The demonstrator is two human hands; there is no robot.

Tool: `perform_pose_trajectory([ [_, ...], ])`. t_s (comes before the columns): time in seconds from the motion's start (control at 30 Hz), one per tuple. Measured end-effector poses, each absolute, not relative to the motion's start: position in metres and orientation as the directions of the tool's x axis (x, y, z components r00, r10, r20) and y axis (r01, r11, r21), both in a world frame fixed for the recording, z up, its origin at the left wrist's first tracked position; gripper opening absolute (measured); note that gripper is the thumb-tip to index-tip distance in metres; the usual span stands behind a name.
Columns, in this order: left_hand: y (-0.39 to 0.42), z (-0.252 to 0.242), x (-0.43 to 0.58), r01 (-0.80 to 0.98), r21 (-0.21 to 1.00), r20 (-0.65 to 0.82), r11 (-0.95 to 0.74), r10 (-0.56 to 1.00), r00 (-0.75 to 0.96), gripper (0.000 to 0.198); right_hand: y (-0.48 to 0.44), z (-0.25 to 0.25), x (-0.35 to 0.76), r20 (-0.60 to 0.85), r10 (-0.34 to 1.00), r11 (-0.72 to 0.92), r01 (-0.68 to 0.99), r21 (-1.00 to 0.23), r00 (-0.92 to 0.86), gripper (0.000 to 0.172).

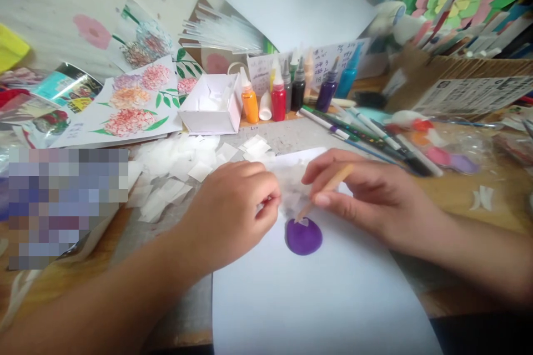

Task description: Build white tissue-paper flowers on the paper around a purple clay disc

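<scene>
A white paper sheet point(266, 299) lies in front of me with a round, flat purple disc point(303, 238) on it. My right hand point(358, 194) pinches a thin wooden stick point(335, 180), slanted down to the left. Its lower tip meets a small pale translucent piece point(304, 222) at the disc's upper edge. My left hand point(245, 205) is curled closed over the sheet's left part, just left of the disc. What its fingers hold, if anything, is hidden. Blurred pale paper pieces point(291, 186) lie between the hands.
Loose white paper squares point(166, 194) cover the mat at left, below a white open box point(212, 113). Behind stand several paint bottles point(278, 100). Markers point(375, 138) lie at right, near a cardboard box point(470, 89) of pens. Flower pictures point(137, 100) stand at back left.
</scene>
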State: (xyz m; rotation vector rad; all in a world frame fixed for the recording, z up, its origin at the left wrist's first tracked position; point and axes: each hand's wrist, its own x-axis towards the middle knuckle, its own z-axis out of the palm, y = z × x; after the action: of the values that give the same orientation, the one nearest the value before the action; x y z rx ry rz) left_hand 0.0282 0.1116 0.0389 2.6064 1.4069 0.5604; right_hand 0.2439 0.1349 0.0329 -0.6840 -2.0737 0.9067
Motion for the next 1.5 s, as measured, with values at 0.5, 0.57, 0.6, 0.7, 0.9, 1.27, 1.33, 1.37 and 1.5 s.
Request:
perform_pose_trajectory([
  [0.5, 0.106, 0.034, 0.033, 0.765, 0.223, 0.264, -0.604, 0.793, 0.549, 0.021, 0.138, 0.030, 0.247, 0.466, 0.648, 0.710, 0.257, -0.655, -0.603, 0.015],
  [0.57, 0.105, 0.035, 0.032, 0.776, 0.194, 0.288, -0.600, 0.791, 0.539, 0.020, 0.138, 0.030, 0.246, 0.469, 0.667, 0.693, 0.251, -0.676, -0.579, 0.016],
  [0.6, 0.105, 0.036, 0.032, 0.779, 0.173, 0.285, -0.603, 0.787, 0.547, 0.020, 0.138, 0.030, 0.246, 0.471, 0.675, 0.685, 0.244, -0.687, -0.569, 0.016],
  [0.7, 0.103, 0.036, 0.032, 0.778, 0.114, 0.236, -0.617, 0.778, 0.583, 0.019, 0.138, 0.029, 0.244, 0.474, 0.662, 0.686, 0.213, -0.696, -0.581, 0.013],
  [0.9, 0.099, 0.033, 0.033, 0.737, 0.084, 0.176, -0.671, 0.738, 0.652, 0.020, 0.138, 0.028, 0.243, 0.505, 0.616, 0.742, 0.230, -0.629, -0.605, 0.014],
  [1.27, 0.100, 0.028, 0.036, 0.677, 0.167, 0.154, -0.717, 0.697, 0.700, 0.021, 0.137, 0.032, 0.245, 0.489, 0.715, 0.651, 0.220, -0.727, -0.499, 0.011],
  [1.33, 0.100, 0.028, 0.036, 0.675, 0.164, 0.161, -0.719, 0.695, 0.701, 0.021, 0.137, 0.032, 0.243, 0.480, 0.719, 0.643, 0.218, -0.734, -0.503, 0.011],
  [1.37, 0.100, 0.028, 0.036, 0.674, 0.164, 0.162, -0.720, 0.694, 0.702, 0.022, 0.137, 0.032, 0.241, 0.474, 0.717, 0.643, 0.222, -0.733, -0.511, 0.011],
  [1.5, 0.099, 0.029, 0.036, 0.666, 0.174, 0.159, -0.725, 0.688, 0.708, 0.023, 0.138, 0.033, 0.237, 0.471, 0.703, 0.660, 0.242, -0.712, -0.532, 0.014],
])
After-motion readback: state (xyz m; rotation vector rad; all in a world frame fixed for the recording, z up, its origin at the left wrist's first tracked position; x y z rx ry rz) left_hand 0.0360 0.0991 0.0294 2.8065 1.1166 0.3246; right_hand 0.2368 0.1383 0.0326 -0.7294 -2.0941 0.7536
